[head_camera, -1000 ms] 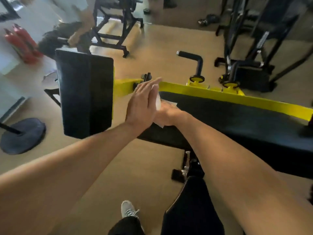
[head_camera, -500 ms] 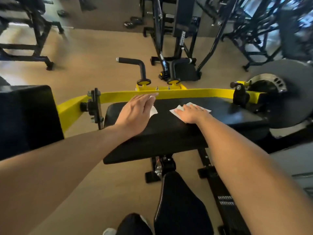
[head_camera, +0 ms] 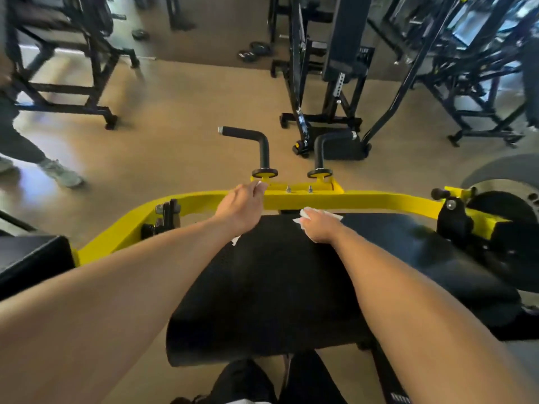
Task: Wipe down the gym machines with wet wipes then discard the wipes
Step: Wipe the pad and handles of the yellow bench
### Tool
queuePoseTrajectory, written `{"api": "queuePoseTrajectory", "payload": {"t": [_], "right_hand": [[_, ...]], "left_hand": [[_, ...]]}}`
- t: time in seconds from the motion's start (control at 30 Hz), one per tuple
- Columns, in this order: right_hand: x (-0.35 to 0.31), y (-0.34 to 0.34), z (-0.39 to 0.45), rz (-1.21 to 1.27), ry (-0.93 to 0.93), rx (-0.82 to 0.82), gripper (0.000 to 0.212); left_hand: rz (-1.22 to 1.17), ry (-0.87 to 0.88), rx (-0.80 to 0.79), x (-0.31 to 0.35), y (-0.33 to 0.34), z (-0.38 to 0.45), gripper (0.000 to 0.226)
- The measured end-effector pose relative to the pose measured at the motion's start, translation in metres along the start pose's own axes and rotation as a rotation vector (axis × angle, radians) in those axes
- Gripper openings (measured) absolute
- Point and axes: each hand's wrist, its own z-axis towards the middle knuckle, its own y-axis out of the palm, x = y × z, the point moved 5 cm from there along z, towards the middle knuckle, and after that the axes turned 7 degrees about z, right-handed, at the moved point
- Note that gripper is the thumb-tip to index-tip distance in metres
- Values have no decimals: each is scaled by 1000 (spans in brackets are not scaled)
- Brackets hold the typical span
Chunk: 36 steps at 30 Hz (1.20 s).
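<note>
A black padded bench pad (head_camera: 274, 287) sits on a yellow machine frame (head_camera: 379, 199). My left hand (head_camera: 240, 209) is at the pad's far edge against the yellow bar, closed on a white wipe (head_camera: 235, 239) whose corner shows under the wrist. My right hand (head_camera: 319, 225) presses a second white wipe (head_camera: 304, 215) flat on the pad's far edge, just right of the left hand. Two black L-shaped handles (head_camera: 256, 144) rise from the frame beyond my hands.
A black weight plate (head_camera: 507, 182) hangs at the frame's right end. Another black pad (head_camera: 32, 258) is at the left. Black machines (head_camera: 326, 83) stand on the tan floor beyond. A person's leg and shoe (head_camera: 58, 173) are at the far left. My legs are below the pad.
Both hands have slid away from me to the pad's far edge, the left reaching the yellow bar. The view has swung right and centred on the pad. A person's leg has entered at left.
</note>
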Motion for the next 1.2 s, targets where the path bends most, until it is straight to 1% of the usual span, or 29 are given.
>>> {"api": "queuePoseTrajectory", "payload": {"t": [0.07,0.1,0.13,0.17,0.23,0.27,0.33,0.47,0.53,0.57,0.63,0.7,0.77,0.8,0.83,1.0,1.13,1.2], "right_hand": [[-21,-1,11,150,-55,106,40],[-28,-4,20,289,-42,140,40],[-35,-8,30,475,-25,152,43],[-41,-13,44,718,18,160,46],[-54,-28,74,1152,169,191,53],[-58,-38,90,1287,235,223,54],[-67,-65,119,1390,316,325,54],[-71,-101,183,1490,354,470,54],[-73,-111,212,1422,341,571,53],[-75,-114,225,1346,315,612,52],[-84,-118,249,1154,253,618,51],[-100,-115,277,970,138,535,50],[-121,-104,303,684,-21,359,48],[-128,-101,314,533,-75,297,47],[-132,-100,323,445,-108,260,48],[-140,-109,331,306,-143,200,55],[-139,-125,296,257,-220,235,57],[-138,-131,270,249,-272,233,60]], "left_hand": [[-17,-21,-7,1,-3,17,50],[-23,-33,-3,-1,-5,29,48],[-31,-50,7,-4,-7,39,47],[-38,-72,25,-9,-9,48,47],[-70,-130,54,-22,-13,64,46],[-90,-154,64,-27,-14,70,46],[-96,-179,71,-36,-18,83,43],[-122,-219,113,-53,-29,111,41],[-136,-242,134,-62,-32,123,41],[-138,-254,143,-67,-33,128,41],[-147,-277,165,-76,-34,135,41],[-177,-298,194,-86,-33,137,40],[-192,-301,222,-95,-33,135,37],[-188,-297,231,-99,-33,134,36],[-188,-297,239,-103,-33,133,36],[-195,-318,258,-111,-37,135,38],[-169,-265,255,-101,-51,145,39],[-163,-266,251,-99,-58,151,41]]}}
